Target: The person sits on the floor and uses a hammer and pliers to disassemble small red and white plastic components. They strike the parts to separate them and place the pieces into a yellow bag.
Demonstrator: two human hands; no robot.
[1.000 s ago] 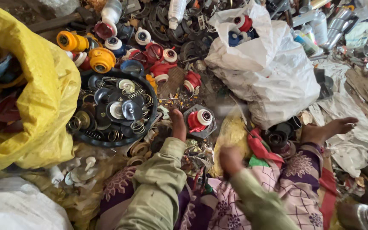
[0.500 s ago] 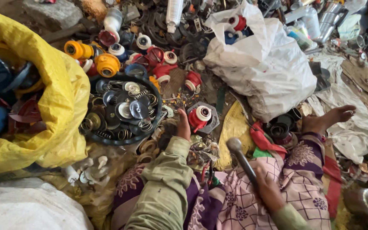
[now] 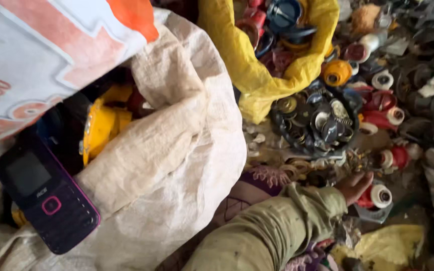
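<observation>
scrap lies packed across the ground, and we see little bare room anywhere. our left hand (image 3: pixel 353 186), sleeved in olive, reaches out low at the right and rests on a red and white spool (image 3: pixel 376 196), the fingers curled loosely against its near side; whether they truly grip it we cannot tell. the spool sits on a grey block (image 3: pixel 375 214), just below a round black tray (image 3: pixel 313 120) heaped with metal caps. the right hand is out of view. a yellow sack (image 3: pixel 257 75) gapes above the tray, its rim touching it. a pale woven sack (image 3: pixel 177 165) crowds the left, its edge hard against our sleeve, and a dark phone with pink trim (image 3: pixel 46 195) lies at the lower left corner. more red spools (image 3: pixel 385 113) hem the tray's right edge.
</observation>
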